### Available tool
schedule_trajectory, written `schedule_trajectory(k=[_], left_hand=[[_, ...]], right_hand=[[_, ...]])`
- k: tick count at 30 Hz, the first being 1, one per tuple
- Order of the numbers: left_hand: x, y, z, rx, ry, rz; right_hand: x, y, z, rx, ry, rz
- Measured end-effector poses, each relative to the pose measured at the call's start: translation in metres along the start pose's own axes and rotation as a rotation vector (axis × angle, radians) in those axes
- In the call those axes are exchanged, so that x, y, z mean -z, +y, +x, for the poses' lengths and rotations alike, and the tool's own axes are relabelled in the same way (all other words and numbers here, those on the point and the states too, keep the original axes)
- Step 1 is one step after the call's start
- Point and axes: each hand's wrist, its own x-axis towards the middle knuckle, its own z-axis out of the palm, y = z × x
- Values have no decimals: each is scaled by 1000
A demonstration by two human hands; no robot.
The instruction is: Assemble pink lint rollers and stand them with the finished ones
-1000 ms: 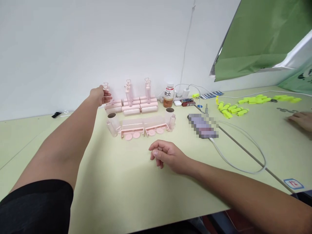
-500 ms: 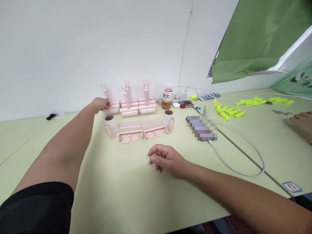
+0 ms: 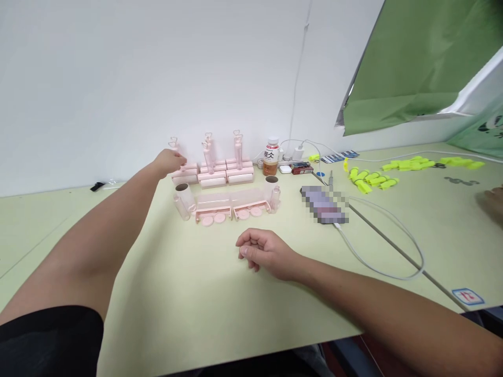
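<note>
My left hand (image 3: 171, 160) reaches to the back left, fingers stretched out over the end of a pink-and-white box-shaped piece (image 3: 185, 175). Behind it stand clear pink tubes with heart-shaped tops (image 3: 173, 141), their lower parts hidden by the hand. More such tubes (image 3: 208, 159) stand upright among the pink pieces to the right. My right hand (image 3: 267, 252) rests on the table near the front, fingers loosely curled with nothing visible in them. Ahead of it lie pink discs (image 3: 219, 218) and open pink trays (image 3: 214, 212), flanked by a cardboard-lined roll (image 3: 186, 196) and small clear cylinders (image 3: 181, 208).
A labelled bottle (image 3: 271, 157) stands by the wall near chargers. A phone (image 3: 324, 204) with a white cable (image 3: 393, 275) lies at right, beside a table seam. Yellow-green pieces (image 3: 371, 180) lie further right. Another person's hand (image 3: 493, 201) is at the right edge.
My left hand has shifted slightly right and up, now covering more of the left tubes. My right hand stays curled on the table. The other person's hand has moved outward to the right.
</note>
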Motion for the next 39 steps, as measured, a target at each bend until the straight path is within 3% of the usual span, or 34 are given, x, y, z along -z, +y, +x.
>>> schedule_trajectory(k=[4, 9, 12, 17, 21, 25, 29, 32, 36, 39], left_hand=[[-15, 49, -40, -321, -33, 42], [-71, 95, -95, -890, -317, 153], [-102, 105, -109, -1040, -374, 227], [-125, 108, -105, -1010, -389, 225], [-129, 110, -103, -890, -432, 156], [-126, 111, -100, -853, -395, 113], [-109, 108, -99, -823, -263, 15], [-88, 101, -109, -715, -128, -181], [-58, 80, -143, -472, -112, -485], [-44, 56, -174, -387, -116, -587]], right_hand=[[-1, 1, 1, 13, -7, -17], [1, 5, 4, 52, -8, -29], [3, 7, 7, 65, -1, -51], [5, 6, 6, 100, -10, -118], [2, 4, 3, 98, -42, -168], [3, 2, 3, 93, -33, -310], [15, -2, 10, 195, 137, -711], [28, -2, 18, 312, 208, -955], [37, 6, 30, 378, 166, -1075], [36, 11, 35, 352, 96, -1123]])
